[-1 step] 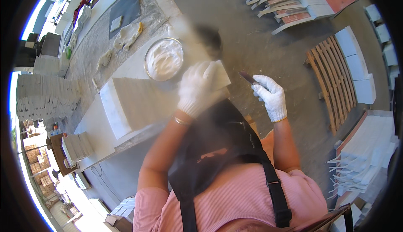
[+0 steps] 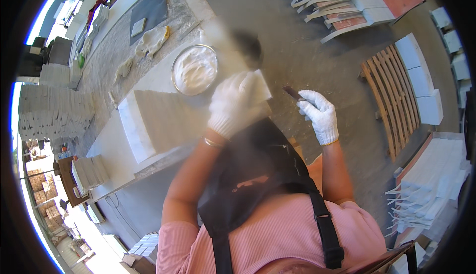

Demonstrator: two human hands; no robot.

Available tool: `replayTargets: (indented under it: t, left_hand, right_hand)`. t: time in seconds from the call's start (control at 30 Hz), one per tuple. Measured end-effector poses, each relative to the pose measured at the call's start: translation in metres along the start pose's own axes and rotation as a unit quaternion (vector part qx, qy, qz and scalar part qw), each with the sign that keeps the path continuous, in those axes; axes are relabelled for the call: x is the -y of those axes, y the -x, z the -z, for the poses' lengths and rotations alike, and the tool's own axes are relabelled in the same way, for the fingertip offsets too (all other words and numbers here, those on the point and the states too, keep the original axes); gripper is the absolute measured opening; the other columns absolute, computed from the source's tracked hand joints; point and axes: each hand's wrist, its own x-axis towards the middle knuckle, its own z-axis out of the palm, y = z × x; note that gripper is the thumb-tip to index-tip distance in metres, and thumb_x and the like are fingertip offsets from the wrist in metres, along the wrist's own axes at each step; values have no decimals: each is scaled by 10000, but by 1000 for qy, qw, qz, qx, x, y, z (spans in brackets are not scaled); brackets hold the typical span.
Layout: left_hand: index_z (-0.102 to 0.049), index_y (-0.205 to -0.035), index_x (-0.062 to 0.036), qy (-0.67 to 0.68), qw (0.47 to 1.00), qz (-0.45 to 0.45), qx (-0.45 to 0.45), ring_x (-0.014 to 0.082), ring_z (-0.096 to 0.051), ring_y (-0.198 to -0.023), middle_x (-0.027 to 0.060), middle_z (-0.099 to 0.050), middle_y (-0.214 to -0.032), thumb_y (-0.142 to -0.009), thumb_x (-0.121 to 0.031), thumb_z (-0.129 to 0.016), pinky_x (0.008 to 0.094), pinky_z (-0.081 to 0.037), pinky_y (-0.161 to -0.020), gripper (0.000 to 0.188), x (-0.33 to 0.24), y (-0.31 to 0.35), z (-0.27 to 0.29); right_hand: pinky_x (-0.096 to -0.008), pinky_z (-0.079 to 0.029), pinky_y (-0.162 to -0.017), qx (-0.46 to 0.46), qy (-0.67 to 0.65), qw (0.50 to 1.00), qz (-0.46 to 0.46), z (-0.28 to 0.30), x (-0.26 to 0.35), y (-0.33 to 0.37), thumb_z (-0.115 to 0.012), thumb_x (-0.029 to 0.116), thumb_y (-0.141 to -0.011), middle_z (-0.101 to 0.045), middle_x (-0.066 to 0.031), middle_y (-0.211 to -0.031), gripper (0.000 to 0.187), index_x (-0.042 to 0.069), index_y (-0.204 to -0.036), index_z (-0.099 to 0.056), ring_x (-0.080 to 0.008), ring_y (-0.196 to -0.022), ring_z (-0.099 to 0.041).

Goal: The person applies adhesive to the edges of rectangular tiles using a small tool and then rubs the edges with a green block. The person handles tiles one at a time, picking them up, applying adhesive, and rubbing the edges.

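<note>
My left hand [image 2: 232, 100], in a white knitted glove, is closed on a white tile [image 2: 263, 85] at the table's right end. A smudge on the picture blurs this area, and the fingers partly hide the tile. To the right, over the floor, my gloved right hand [image 2: 320, 115] pinches a small dark flat blade [image 2: 291, 92], like a putty knife, its tip toward the tile. A round bowl [image 2: 194, 70] of white paste sits just beyond my left hand. Left of that hand, a row of white tiles [image 2: 163, 123] stands packed on edge.
The worktable [image 2: 111, 140] also bears a crumpled glove [image 2: 151, 42] and a dark mat [image 2: 148, 14]. Tile stacks [image 2: 54, 110] stand at the left. On the right are a wooden pallet [image 2: 389, 95], white blocks [image 2: 421, 78] and strapped stacks [image 2: 429, 180].
</note>
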Motion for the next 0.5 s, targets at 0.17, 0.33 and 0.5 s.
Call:
replayTargets:
  t: [0.17,0.33,0.5]
  left_hand:
    - [-694,-1235,-101,1,999,13,48,347,-740,-887,150,-756,-1029,-909,-267,-732,429,-585,-756,368,23,3,26]
    - [-699,-1143,-139,-36,993,67,92,354,-711,-777,116,-727,-888,-894,-179,-694,476,-547,-681,253,30,-1,49]
    - [-736,-1067,-218,-67,997,33,20,292,-722,-711,83,-718,-825,-825,-374,-790,441,-557,-618,293,7,19,70]
  right_hand:
    - [-269,-523,-732,-3,15,999,42,0,6,7,-693,166,-1009,-734,-25,-961,174,51,-1138,-710,-92,-831,-669]
    - [-291,-541,-774,0,-36,998,49,0,10,13,-641,183,-1049,-732,-26,-998,131,74,-1115,-671,-113,-877,-679]
    - [-298,-552,-788,15,-34,998,54,-4,11,20,-635,198,-1062,-736,-32,-1030,141,79,-1132,-660,-127,-906,-693]
